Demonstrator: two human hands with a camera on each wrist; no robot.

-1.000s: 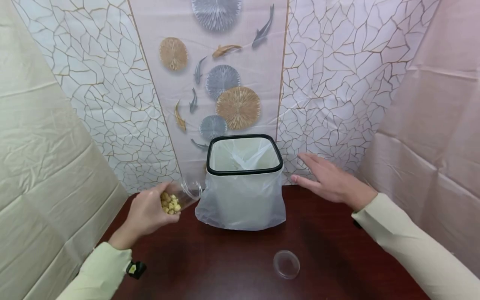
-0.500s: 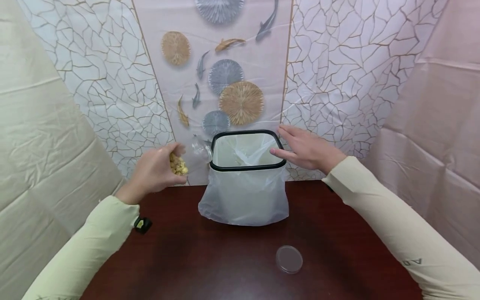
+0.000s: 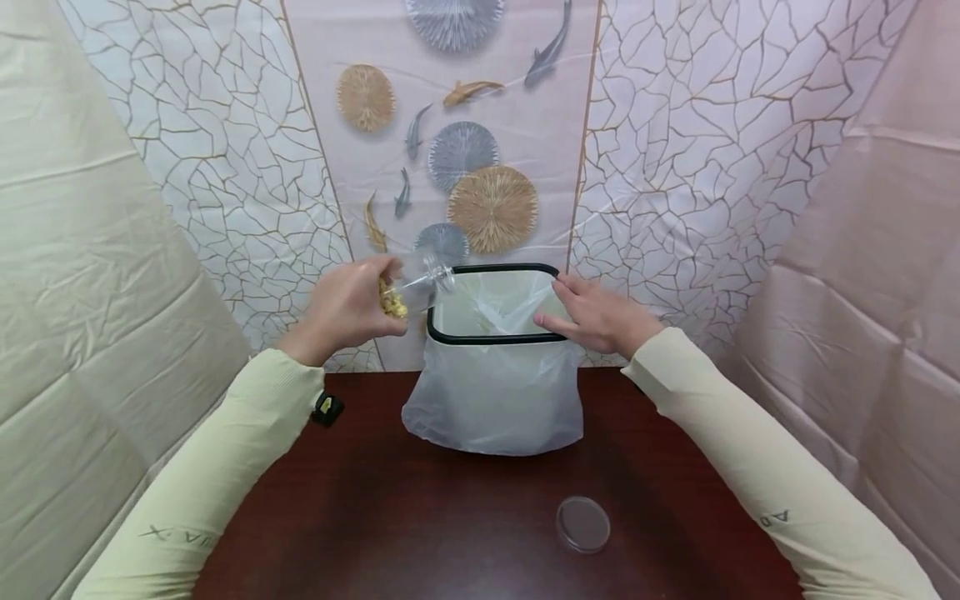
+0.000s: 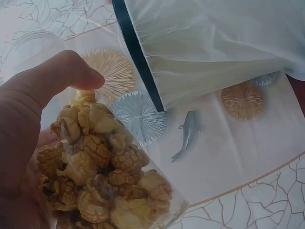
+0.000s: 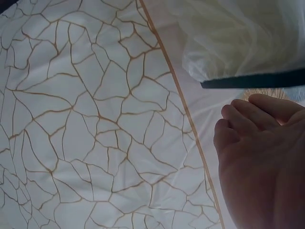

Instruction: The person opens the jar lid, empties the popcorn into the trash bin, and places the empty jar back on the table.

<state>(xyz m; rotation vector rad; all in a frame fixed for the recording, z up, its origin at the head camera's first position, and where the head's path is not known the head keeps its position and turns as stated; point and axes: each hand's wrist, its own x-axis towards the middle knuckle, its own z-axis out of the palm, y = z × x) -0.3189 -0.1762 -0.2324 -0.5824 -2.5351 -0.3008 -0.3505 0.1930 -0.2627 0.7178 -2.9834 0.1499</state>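
My left hand (image 3: 345, 307) grips a clear plastic jar (image 3: 422, 283) tilted sideways, its mouth at the bin's left rim. Popcorn (image 4: 105, 176) sits in the jar's lower end, seen close up in the left wrist view. In the centre stands a pale trash bin (image 3: 495, 400) with a dark rim (image 3: 498, 339) and a translucent liner bag (image 3: 427, 408) draped over its outside. On the right side, my right hand (image 3: 600, 317) is at the rim with fingers extended and the thumb over the opening. Whether it touches the rim cannot be told.
A round clear lid (image 3: 583, 524) lies on the dark reddish table (image 3: 450, 517), in front of the bin and to its right. Behind the bin hangs a patterned cloth (image 3: 660, 150). Beige cloth sides (image 3: 885, 275) enclose the table left and right.
My left hand has raised the popcorn jar and brought it right, to the bin's rim. My right hand has moved left, from beside the bin to its right rim. The lid stays put.
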